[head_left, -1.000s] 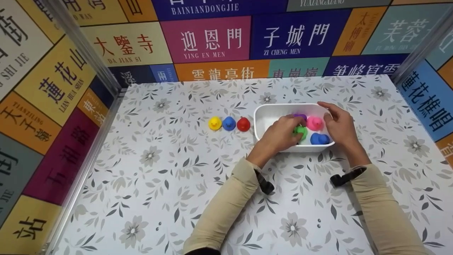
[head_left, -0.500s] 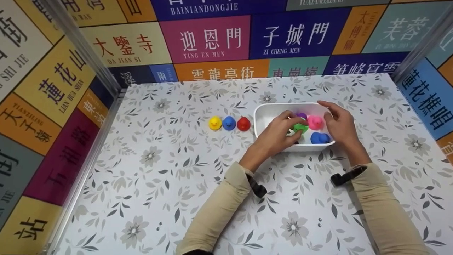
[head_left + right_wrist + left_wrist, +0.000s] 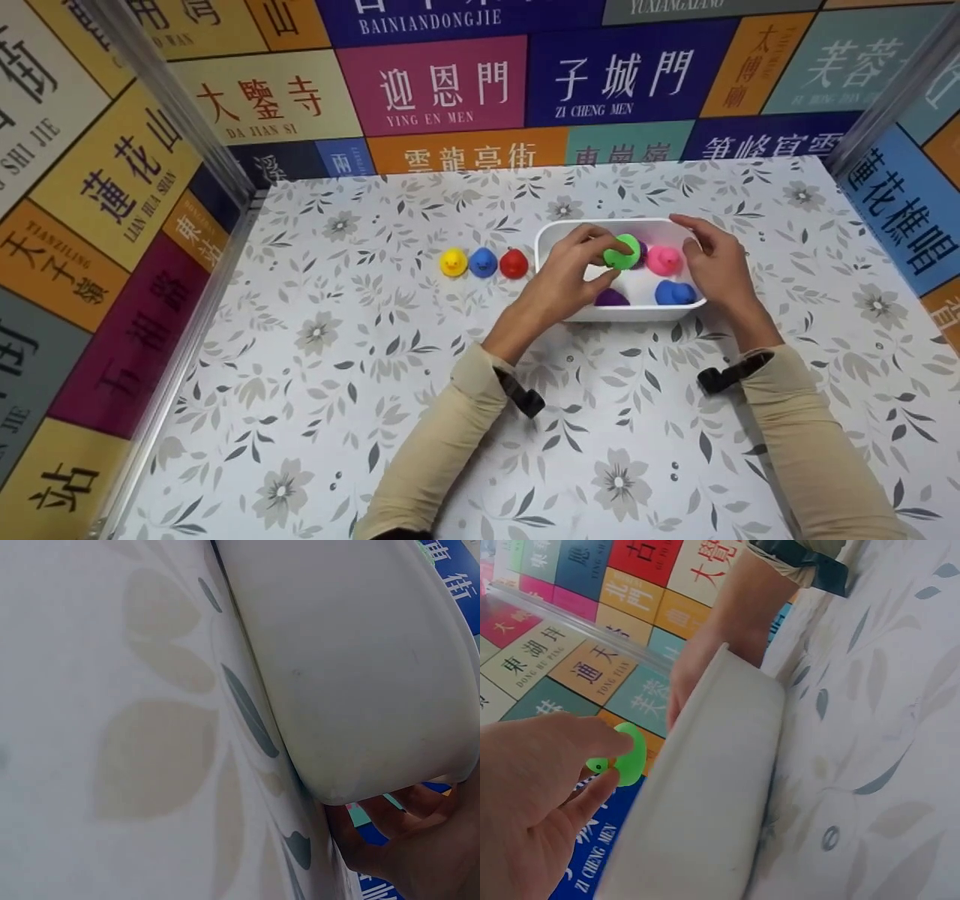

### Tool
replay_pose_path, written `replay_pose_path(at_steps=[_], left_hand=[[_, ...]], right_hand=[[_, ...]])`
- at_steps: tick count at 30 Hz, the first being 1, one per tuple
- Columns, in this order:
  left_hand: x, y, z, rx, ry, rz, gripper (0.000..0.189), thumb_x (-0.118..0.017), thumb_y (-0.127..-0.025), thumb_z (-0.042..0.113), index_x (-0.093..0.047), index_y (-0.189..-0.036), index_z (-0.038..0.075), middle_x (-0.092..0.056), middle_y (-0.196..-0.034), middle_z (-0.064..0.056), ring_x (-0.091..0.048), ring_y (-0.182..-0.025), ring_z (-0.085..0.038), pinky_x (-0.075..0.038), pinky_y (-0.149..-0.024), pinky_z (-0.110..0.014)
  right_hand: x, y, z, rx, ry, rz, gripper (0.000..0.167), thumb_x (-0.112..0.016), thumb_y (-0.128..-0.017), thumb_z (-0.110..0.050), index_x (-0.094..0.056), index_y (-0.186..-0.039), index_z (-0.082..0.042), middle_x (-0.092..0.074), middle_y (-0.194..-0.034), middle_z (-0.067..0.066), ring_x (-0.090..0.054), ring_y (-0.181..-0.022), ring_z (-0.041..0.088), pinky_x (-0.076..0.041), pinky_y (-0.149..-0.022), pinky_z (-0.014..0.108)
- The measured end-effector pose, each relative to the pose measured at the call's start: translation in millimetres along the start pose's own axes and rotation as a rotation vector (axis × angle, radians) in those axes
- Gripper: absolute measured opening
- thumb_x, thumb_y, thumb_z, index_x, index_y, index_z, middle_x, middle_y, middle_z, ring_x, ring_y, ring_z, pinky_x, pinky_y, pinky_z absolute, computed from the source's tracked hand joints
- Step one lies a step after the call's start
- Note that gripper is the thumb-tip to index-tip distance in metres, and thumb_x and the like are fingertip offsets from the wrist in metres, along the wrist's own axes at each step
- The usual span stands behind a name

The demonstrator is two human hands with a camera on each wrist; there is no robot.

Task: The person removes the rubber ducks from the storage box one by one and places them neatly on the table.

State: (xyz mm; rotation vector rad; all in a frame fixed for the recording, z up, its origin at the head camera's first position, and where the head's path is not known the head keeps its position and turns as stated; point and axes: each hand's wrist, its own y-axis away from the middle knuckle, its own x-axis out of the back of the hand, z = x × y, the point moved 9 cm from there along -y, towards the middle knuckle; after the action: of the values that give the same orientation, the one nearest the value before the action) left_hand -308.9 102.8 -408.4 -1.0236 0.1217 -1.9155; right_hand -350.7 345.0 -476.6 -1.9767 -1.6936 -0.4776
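A green rubber duck (image 3: pixel 622 252) is pinched between the thumb and fingers of my left hand (image 3: pixel 568 274), over the white plastic tub (image 3: pixel 574 315). In the left wrist view the green duck (image 3: pixel 632 755) shows above the level of the tub's rim. My right hand (image 3: pixel 721 266) grips the tub's right end, fingers around its wall. Inside the tub lie a pink duck (image 3: pixel 664 259), a blue duck (image 3: pixel 675 292) and a purple duck (image 3: pixel 612 298). Another purple piece (image 3: pixel 641 253) is mostly hidden behind the green duck.
Left of the tub, a yellow duck (image 3: pixel 453 262), a blue duck (image 3: pixel 483 262) and a red duck (image 3: pixel 514 263) stand in a row on the floral-patterned table (image 3: pixel 420 390). Panels with colourful lettering (image 3: pixel 442 82) rise along the back and sides.
My left hand has lifted the green duck and shifted leftward with it, uncovering a purple duck near the tub's front wall. The right hand stays at the tub's end.
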Motion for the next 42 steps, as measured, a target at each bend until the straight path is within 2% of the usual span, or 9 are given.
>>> replay_pose_path(at_steps=[5, 9, 14, 24, 31, 35, 42], left_hand=[[20.4, 4.8, 4.3, -0.032, -0.005, 0.034, 0.025, -0.073, -0.101, 0.002, -0.075, -0.124, 0.008, -0.072, -0.129, -0.007, -0.066, -0.122, -0.016, -0.056, -0.098, -0.014], [30.9, 7.9, 1.4, -0.005, -0.014, 0.049, 0.025, -0.073, -0.101, 0.005, -0.075, -0.126, 0.008, -0.073, -0.127, -0.007, -0.069, -0.114, -0.015, -0.057, -0.097, -0.014], [37.2, 8.8, 1.0, 0.026, -0.005, 0.065, 0.028, -0.074, -0.103, 0.013, -0.073, -0.130, 0.008, -0.073, -0.129, -0.008, -0.072, -0.102, -0.017, -0.057, -0.094, -0.013], [50.7, 10.8, 8.8, -0.003, -0.010, 0.105, 0.030, -0.074, -0.103, 0.012, -0.071, -0.132, 0.005, -0.072, -0.132, -0.011, -0.073, -0.105, -0.021, -0.059, -0.095, -0.015], [67.3, 22.1, 0.1, 0.031, -0.078, 0.127, 0.034, -0.074, -0.103, 0.012, -0.071, -0.136, 0.009, -0.069, -0.140, -0.010, -0.072, -0.109, -0.016, -0.058, -0.096, -0.015], [77.8, 28.7, -8.1, 0.063, -0.100, 0.142, 0.033, -0.075, -0.103, 0.013, -0.071, -0.136, 0.011, -0.070, -0.139, -0.009, -0.073, -0.107, -0.018, -0.059, -0.094, -0.016], [93.1, 38.8, -24.6, 0.112, -0.107, 0.169, 0.032, -0.075, -0.102, 0.010, -0.071, -0.134, 0.010, -0.070, -0.135, -0.010, -0.072, -0.107, -0.021, -0.063, -0.093, -0.025]], right_hand=[[0, -0.3, 0, -0.005, -0.005, -0.006, 0.046, -0.046, -0.112, -0.014, -0.062, -0.155, -0.021, -0.054, -0.165, 0.010, -0.042, -0.160, 0.033, -0.031, -0.134, 0.051], [-1, -1.2, 2, -0.013, -0.012, -0.016, 0.047, -0.045, -0.112, -0.014, -0.060, -0.156, -0.021, -0.053, -0.166, 0.010, -0.040, -0.161, 0.033, -0.030, -0.134, 0.049], [0, -0.9, 4, -0.019, -0.009, -0.010, 0.047, -0.045, -0.112, -0.015, -0.060, -0.156, -0.021, -0.054, -0.165, 0.011, -0.041, -0.160, 0.033, -0.030, -0.134, 0.051], [-1, 0.1, -1, 0.007, -0.012, 0.004, 0.046, -0.047, -0.111, -0.013, -0.063, -0.153, -0.019, -0.057, -0.163, 0.012, -0.044, -0.159, 0.033, -0.033, -0.133, 0.051], [-2, -1.3, -1, 0.007, -0.023, -0.005, 0.046, -0.045, -0.112, -0.015, -0.061, -0.155, -0.019, -0.055, -0.164, 0.012, -0.041, -0.160, 0.034, -0.030, -0.134, 0.051], [-1, -1.6, 1, 0.003, -0.019, -0.004, 0.046, -0.045, -0.112, -0.015, -0.061, -0.155, -0.020, -0.054, -0.165, 0.011, -0.041, -0.160, 0.034, -0.030, -0.134, 0.050], [0, -0.2, 1, -0.002, -0.017, 0.002, 0.046, -0.046, -0.111, -0.012, -0.062, -0.154, -0.019, -0.055, -0.164, 0.011, -0.043, -0.160, 0.033, -0.032, -0.133, 0.050]])
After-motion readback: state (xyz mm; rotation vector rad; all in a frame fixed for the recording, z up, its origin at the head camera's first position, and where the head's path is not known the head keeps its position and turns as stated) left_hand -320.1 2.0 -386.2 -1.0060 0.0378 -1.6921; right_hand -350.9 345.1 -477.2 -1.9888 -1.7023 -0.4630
